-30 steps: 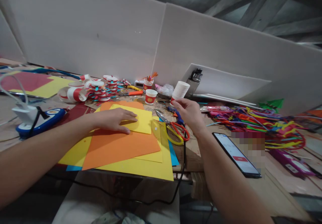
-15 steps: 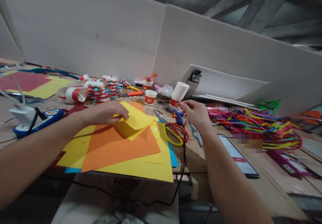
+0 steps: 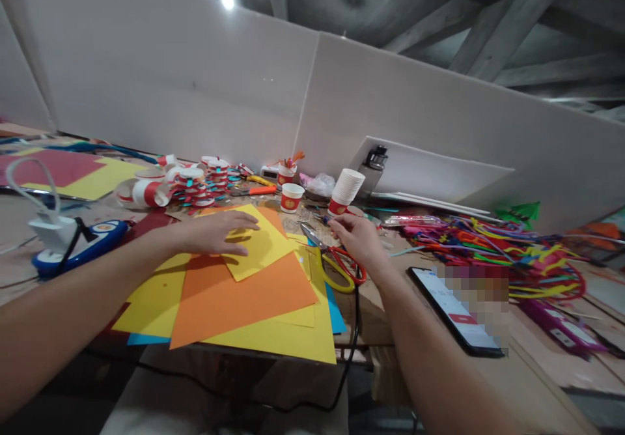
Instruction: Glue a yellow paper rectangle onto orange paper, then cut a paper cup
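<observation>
While holding left hand (image 3: 213,232) loosely open, fingers-wide, over small yellow sheet (image 3: 263,247) atop orange sheet (image 3: 239,301) on tabletop (image 3: 374,316), holding right hand (image 3: 360,236) part-curled just beside scissors (image 3: 321,247), near stacked cups (image 3: 347,187). Can't tell whether gripping anything on right.

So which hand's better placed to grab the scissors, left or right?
Probably the right hand: it is close beside the scissors, near their red handle, though I can't tell whether it holds anything. The left hand is spread over the small yellow sheet, farther away.
</observation>
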Action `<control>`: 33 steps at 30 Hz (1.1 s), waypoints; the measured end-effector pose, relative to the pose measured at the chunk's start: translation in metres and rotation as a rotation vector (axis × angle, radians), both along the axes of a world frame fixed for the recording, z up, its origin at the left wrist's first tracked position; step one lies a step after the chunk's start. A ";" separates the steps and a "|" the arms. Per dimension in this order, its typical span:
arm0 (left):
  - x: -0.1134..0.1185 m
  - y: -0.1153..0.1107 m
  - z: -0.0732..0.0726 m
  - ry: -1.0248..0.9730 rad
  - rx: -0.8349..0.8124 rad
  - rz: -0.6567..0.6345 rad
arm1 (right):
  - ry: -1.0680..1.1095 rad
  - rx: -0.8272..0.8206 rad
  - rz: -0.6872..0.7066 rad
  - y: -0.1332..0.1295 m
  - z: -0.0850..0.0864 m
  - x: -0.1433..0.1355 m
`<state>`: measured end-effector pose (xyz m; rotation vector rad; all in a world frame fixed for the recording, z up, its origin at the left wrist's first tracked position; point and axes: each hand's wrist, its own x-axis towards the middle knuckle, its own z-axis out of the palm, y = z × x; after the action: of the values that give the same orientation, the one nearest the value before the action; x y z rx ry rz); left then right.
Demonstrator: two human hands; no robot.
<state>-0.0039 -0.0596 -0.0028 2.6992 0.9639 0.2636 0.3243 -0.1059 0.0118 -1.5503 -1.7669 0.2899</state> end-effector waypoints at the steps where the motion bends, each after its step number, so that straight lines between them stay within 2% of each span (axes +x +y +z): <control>1: 0.003 -0.001 -0.004 0.033 -0.009 -0.039 | -0.031 -0.002 0.030 -0.002 -0.002 -0.007; 4: 0.008 -0.003 -0.013 0.086 -0.039 -0.084 | -0.109 0.005 0.116 -0.008 -0.002 -0.027; 8: 0.005 -0.002 -0.014 0.061 -0.055 -0.106 | -0.285 0.079 0.210 0.003 0.007 -0.055; 12: -0.001 -0.002 -0.007 0.029 -0.083 -0.167 | -0.511 0.220 0.280 0.042 0.016 -0.089; 14: -0.002 -0.003 -0.003 0.018 -0.112 -0.215 | -0.648 0.194 0.250 0.067 0.017 -0.109; 16: -0.002 -0.001 -0.003 -0.018 -0.117 -0.210 | -0.807 0.126 0.228 0.091 0.014 -0.128; 18: 0.001 0.004 -0.008 -0.097 -0.064 -0.053 | -0.856 0.093 0.225 0.113 0.008 -0.145; 21: 0.004 0.013 -0.021 -0.133 0.035 0.392 | -0.892 0.051 0.209 0.142 -0.002 -0.161; 24: 0.005 0.018 -0.031 -0.038 0.120 0.590 | -0.928 0.007 0.178 0.167 -0.013 -0.170; 27: 0.004 0.018 -0.035 0.046 0.128 0.667 | -0.955 -0.037 0.153 0.187 -0.022 -0.173; 33: 0.007 0.016 -0.032 0.084 0.132 0.642 | -0.978 -0.087 0.102 0.210 -0.034 -0.178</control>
<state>0.0034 -0.0440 -0.0350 2.4387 1.8800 0.3418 0.1464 0.1040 -0.0221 -1.8149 -2.5844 -0.4378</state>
